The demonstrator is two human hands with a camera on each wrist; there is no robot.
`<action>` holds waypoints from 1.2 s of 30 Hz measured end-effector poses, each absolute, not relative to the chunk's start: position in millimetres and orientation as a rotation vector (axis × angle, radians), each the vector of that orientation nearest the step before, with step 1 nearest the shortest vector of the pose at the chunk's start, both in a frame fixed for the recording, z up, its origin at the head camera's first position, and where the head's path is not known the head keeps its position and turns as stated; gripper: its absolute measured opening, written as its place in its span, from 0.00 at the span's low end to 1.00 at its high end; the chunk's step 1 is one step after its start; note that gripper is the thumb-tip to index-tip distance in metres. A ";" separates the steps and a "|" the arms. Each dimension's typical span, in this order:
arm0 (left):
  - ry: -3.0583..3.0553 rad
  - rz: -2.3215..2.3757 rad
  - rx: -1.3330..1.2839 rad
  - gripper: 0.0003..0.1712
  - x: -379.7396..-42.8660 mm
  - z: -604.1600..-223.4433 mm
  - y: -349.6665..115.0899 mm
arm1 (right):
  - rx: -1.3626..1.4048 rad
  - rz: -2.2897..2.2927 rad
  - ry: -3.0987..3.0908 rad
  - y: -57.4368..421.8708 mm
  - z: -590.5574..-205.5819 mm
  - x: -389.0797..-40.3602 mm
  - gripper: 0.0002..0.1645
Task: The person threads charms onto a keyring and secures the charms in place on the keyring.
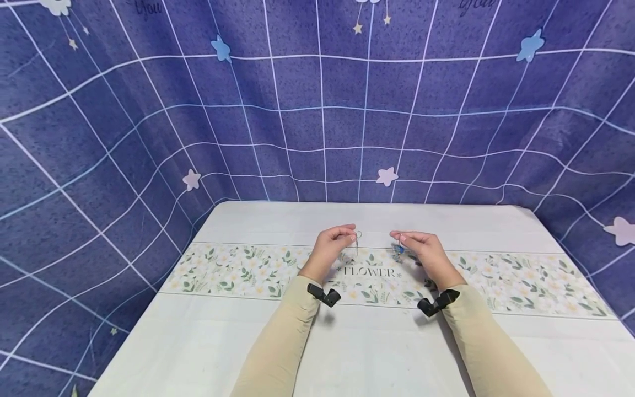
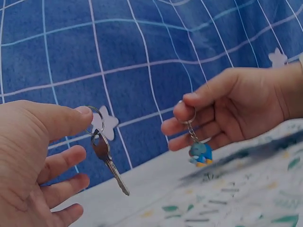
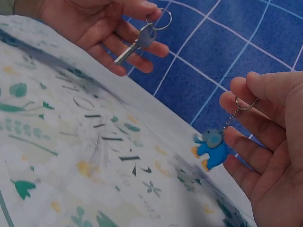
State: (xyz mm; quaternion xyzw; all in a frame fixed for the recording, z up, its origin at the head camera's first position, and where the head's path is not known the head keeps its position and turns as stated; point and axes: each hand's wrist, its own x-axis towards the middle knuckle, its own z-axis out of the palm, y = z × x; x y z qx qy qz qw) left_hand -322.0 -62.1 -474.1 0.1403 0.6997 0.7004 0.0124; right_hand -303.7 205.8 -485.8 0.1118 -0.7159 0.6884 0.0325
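My left hand point(image 1: 329, 251) pinches a thin metal split ring point(image 2: 98, 118) between thumb and forefinger. From that ring hangs a silver key point(image 2: 110, 161), pointing down. Across a gap, my right hand point(image 1: 428, 253) pinches another ring point(image 3: 246, 103), which carries a short chain and a blue elephant keychain point(image 3: 213, 147) with yellow feet. Both hands are held above the table, with the key and the elephant apart from each other. The other fingers of each hand are loosely bent around nothing.
Below the hands lies a white tabletop point(image 1: 367, 347) crossed by a floral printed band point(image 1: 223, 270) with the word FLOWER. A blue curtain point(image 1: 342, 127) with a white grid and stars hangs behind and at the sides. Each wrist wears a black camera mount point(image 1: 323, 295).
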 end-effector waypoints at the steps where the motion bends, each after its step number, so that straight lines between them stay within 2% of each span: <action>1: 2.165 2.198 0.440 0.08 -322.2 -473.3 -62.5 | 0.350 2.138 -2.187 205.5 -484.8 -303.4 0.20; 8: 1.993 2.323 0.477 0.03 -322.3 -463.0 -62.7 | 0.393 2.254 -2.066 200.7 -473.9 -301.2 0.15; 12: 1.839 2.389 0.464 0.07 -319.5 -452.9 -61.3 | 0.441 2.316 -1.985 196.7 -465.7 -299.3 0.11; 21: 1.649 2.418 0.524 0.12 -311.5 -432.4 -59.9 | 0.554 2.424 -1.811 189.1 -441.6 -290.5 0.11; 30: 1.596 2.422 0.656 0.16 -302.3 -420.8 -58.8 | 0.669 2.489 -1.682 183.7 -422.7 -282.1 0.14; 36: 1.514 2.429 0.736 0.07 -297.7 -413.8 -58.5 | 0.753 2.521 -1.596 180.7 -412.5 -275.2 0.15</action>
